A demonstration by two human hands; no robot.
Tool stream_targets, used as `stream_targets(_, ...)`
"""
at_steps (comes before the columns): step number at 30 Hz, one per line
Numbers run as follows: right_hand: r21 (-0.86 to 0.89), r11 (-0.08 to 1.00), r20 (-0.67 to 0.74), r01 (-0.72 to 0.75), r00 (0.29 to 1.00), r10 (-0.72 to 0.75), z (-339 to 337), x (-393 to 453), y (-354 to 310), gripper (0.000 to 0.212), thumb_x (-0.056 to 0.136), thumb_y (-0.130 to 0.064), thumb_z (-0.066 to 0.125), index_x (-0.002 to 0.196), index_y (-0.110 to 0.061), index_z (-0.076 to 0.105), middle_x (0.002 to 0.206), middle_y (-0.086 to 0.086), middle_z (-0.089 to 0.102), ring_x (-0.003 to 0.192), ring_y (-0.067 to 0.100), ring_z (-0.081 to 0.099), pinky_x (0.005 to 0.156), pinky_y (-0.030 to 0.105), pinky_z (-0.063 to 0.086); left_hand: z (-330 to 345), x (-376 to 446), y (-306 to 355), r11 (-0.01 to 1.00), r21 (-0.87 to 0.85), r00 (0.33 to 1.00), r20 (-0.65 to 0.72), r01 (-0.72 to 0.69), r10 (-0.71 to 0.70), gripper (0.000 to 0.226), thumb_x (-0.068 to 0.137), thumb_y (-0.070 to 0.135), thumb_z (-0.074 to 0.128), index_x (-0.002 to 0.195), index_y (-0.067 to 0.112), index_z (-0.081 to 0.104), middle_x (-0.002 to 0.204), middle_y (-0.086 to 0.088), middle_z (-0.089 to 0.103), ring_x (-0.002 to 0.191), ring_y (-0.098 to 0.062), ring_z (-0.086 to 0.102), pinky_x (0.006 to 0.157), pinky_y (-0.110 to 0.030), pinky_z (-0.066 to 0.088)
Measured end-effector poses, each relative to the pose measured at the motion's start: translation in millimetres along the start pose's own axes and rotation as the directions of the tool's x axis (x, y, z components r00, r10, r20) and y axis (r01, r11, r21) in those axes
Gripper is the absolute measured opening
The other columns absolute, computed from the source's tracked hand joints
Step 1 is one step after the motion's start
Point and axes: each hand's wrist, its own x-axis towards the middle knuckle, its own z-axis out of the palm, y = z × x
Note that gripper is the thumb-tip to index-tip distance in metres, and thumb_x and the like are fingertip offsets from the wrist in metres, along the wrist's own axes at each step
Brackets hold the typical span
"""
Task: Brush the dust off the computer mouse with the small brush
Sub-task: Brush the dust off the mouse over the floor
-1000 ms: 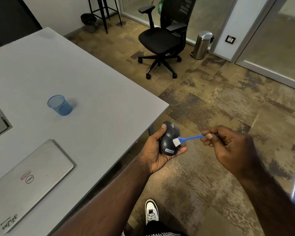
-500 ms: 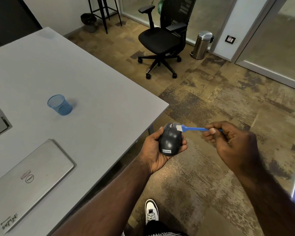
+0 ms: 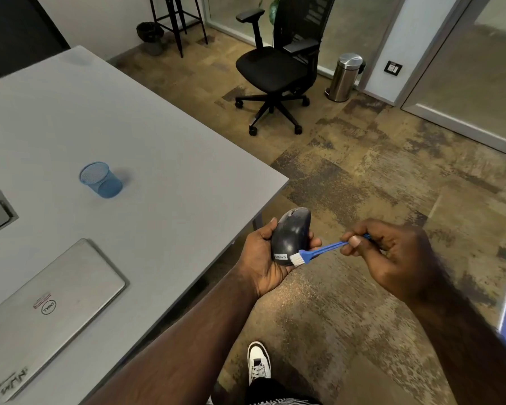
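Brushing mouse point(image 3: 290, 237) with small brush point(image 3: 316, 252), left hand point(image 3: 263, 258) cradling

- The mouse point(image 3: 291, 236) carries a small white label reading "Lenovo" near its lower end.
- The closed laptop point(image 3: 46, 314) on the table shows a round "DELL" logo on its lid, seen upside down.
- A sticker in the laptop's near corner bears stylised letters; they cannot be read for sure.

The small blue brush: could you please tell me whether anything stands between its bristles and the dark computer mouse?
Nothing visible does: the small blue brush's white bristles already touch the dark computer mouse at its near end, beside the label.
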Motion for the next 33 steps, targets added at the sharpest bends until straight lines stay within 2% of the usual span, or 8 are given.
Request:
stream_targets(5, -0.030, 0.999, -0.199, -0.029, 0.980, 0.022, 1.9, 3.1, 2.5, 0.024, 0.094, 0.001, 0.059, 0.104, -0.017, 0.069, 0.084, -0.016, 0.070, 0.078, 0.000, 0.073, 0.066, 0.026, 0.062, -0.2, -2.3, 2.2, 1.000, 0.006, 1.000, 0.007, 0.025, -0.025, 0.061, 0.101, 0.036, 0.033, 0.102, -0.013, 0.069, 0.094, -0.034, 0.067, 0.090, -0.047, 0.068, 0.082, -0.058, 0.056)
stream_targets(9, 0.017, 0.999, -0.066, 0.045, 0.997, -0.044, 0.6, -0.2, 1.9, 0.020, 0.089, -0.001, 0.060, 0.098, -0.014, 0.072, 0.082, -0.012, 0.073, 0.075, -0.001, 0.073, 0.063, 0.027, 0.061, -2.9, -2.5, 3.4, 1.000, -0.018, 0.999, -0.049, -0.018, 0.017, 0.046, 0.101, 0.031, 0.037, 0.117, -0.005, 0.061, 0.102, -0.034, 0.068, 0.092, -0.053, 0.066, 0.077, -0.064, 0.054)
stream_targets(11, 0.013, 0.999, -0.096, 0.038, 0.995, -0.037, 2.1, 0.7, 2.4, 0.019, 0.091, -0.001, 0.060, 0.099, -0.015, 0.071, 0.082, -0.012, 0.073, 0.076, -0.001, 0.073, 0.065, 0.025, 0.061, -2.5, -2.9, 2.9, 1.000, -0.002, 0.999, -0.045, -0.004, 0.004, 0.045, 0.100, 0.032, 0.036, 0.117, -0.005, 0.056, 0.099, -0.033, 0.069, 0.091, -0.051, 0.067, 0.079, -0.062, 0.055)
stream_targets(15, -0.064, 0.998, -0.251, -0.026, 0.968, 0.009, 4.4, 6.3, 3.9, 0.018, 0.095, -0.004, 0.057, 0.105, -0.008, 0.071, 0.082, -0.012, 0.070, 0.079, 0.002, 0.073, 0.067, 0.023, 0.061, -1.9, -4.2, 0.6, 0.998, 0.041, 0.999, -0.015, 0.048, -0.047, 0.060, 0.100, 0.034, 0.029, 0.104, -0.010, 0.069, 0.085, -0.028, 0.068, 0.088, -0.043, 0.069, 0.090, -0.056, 0.052)
stream_targets(20, 0.046, 0.999, -0.125, 0.022, 0.992, -0.016, 2.8, 3.7, 1.7, 0.019, 0.094, -0.013, 0.056, 0.105, -0.021, 0.070, 0.086, -0.015, 0.072, 0.076, 0.002, 0.074, 0.065, 0.026, 0.061, 0.5, -6.1, 3.8, 0.998, 0.060, 0.999, -0.031, 0.016, -0.014, 0.049, 0.100, 0.032, 0.036, 0.116, -0.008, 0.060, 0.096, -0.034, 0.067, 0.087, -0.046, 0.068, 0.083, -0.057, 0.055)
stream_targets(25, -0.011, 0.993, -0.284, -0.118, 0.953, 0.110, -0.6, 12.1, 9.2, 0.019, 0.097, -0.020, 0.054, 0.110, -0.025, 0.067, 0.083, -0.018, 0.070, 0.073, 0.004, 0.074, 0.066, 0.032, 0.063, 3.5, -8.5, 1.9, 0.996, 0.055, 0.998, -0.023, 0.064, -0.063, 0.052, 0.099, 0.035, 0.037, 0.119, -0.008, 0.057, 0.095, -0.033, 0.065, 0.087, -0.046, 0.067, 0.083, -0.057, 0.054)
stream_targets(29, 0.032, 0.996, -0.139, -0.088, 0.986, 0.092, -3.8, 14.9, 0.2, 0.021, 0.094, -0.025, 0.053, 0.105, -0.035, 0.068, 0.082, -0.016, 0.073, 0.072, 0.002, 0.073, 0.064, 0.019, 0.059, 3.2, -6.3, 1.5, 0.993, 0.107, 0.998, -0.037, 0.053, -0.049, 0.052, 0.098, 0.036, 0.037, 0.119, -0.007, 0.055, 0.100, -0.036, 0.064, 0.086, -0.047, 0.067, 0.080, -0.057, 0.054)
stream_targets(33, -0.012, 0.990, -0.191, -0.142, 0.972, 0.137, -9.0, 20.1, 4.0, 0.019, 0.094, -0.012, 0.057, 0.098, -0.026, 0.069, 0.073, -0.012, 0.071, 0.069, 0.004, 0.073, 0.065, 0.029, 0.062, -0.6, -5.1, 0.5, 0.987, 0.150, 0.997, -0.050, 0.058, -0.051, 0.051, 0.097, 0.037, 0.037, 0.117, -0.005, 0.058, 0.097, -0.035, 0.066, 0.082, -0.047, 0.068, 0.079, -0.057, 0.054)
